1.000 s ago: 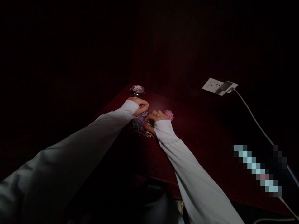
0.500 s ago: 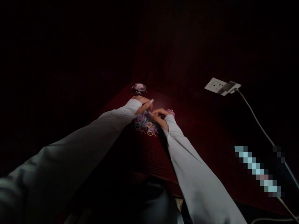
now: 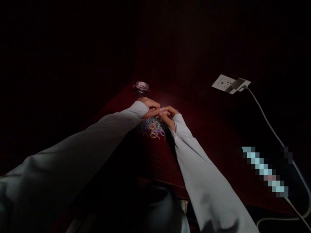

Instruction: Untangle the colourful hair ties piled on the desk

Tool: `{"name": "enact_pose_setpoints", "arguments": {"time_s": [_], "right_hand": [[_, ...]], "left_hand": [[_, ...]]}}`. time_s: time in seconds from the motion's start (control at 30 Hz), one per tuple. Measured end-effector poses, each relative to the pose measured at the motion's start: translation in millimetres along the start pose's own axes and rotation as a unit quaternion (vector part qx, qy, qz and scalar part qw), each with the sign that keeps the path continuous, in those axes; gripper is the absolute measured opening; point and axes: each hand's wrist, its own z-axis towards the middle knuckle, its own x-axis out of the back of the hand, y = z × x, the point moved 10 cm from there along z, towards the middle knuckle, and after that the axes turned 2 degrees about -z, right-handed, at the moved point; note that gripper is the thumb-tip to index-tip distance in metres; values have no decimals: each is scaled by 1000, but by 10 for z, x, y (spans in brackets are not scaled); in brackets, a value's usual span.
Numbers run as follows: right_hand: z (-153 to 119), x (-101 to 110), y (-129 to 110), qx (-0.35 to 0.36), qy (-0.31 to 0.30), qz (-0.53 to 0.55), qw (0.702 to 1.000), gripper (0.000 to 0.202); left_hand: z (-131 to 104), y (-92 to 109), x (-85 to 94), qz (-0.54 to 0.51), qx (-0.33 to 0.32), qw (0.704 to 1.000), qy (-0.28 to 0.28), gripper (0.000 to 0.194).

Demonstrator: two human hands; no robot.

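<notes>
A loose heap of small elastic hair bands (image 3: 152, 127) in purple, teal and yellow lies on the dark red table (image 3: 160, 161). Just above the heap, my left hand (image 3: 151, 106) is closed, its thumb and fingers drawn together. My right hand (image 3: 169, 114) meets it at the fingertips, fingers bent and pinched. Whatever sits between the fingertips is too small and dim to make out. Behind my left hand stands a small round clear jar (image 3: 141, 86) with pink things at its top.
To the right, a white wall socket (image 3: 224, 84) holds a plugged-in charger (image 3: 240, 84). Its white cable (image 3: 266, 121) runs down the right side. A lit, blurred-out device (image 3: 264, 171) lies at the lower right. Much of the surroundings is dark.
My hands have come closer together, and their fingertips now touch. The pink thing beside my right hand is no longer visible. The whole view has shifted slightly.
</notes>
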Motion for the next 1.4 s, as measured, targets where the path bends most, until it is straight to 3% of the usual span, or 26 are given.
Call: {"name": "enact_pose_setpoints", "arguments": {"time_s": [0.27, 0.53, 0.83, 1.17, 1.3, 1.4], "right_hand": [[35, 148, -33, 35, 1, -34, 999, 49], [74, 235, 67, 63, 0, -114, 992, 41], [-12, 311, -258, 141, 23, -278, 950, 25], [-173, 148, -508, 160, -52, -390, 905, 18], [-258, -51, -478, 181, -117, -422, 880, 13], [-288, -139, -421, 190, -132, -439, 868, 15]], "left_hand": [[-9, -52, 21, -51, 23, 998, 35, 47], [-39, 10, 62, -13, 32, 999, 33, 48], [-33, 6, 36, -11, 34, 999, 7, 45], [-24, -160, 27, 41, 30, 998, 46, 49], [-32, -125, 18, 38, 12, 999, 16, 45], [-36, -93, 1, 27, -3, 1000, -11, 34]]}}
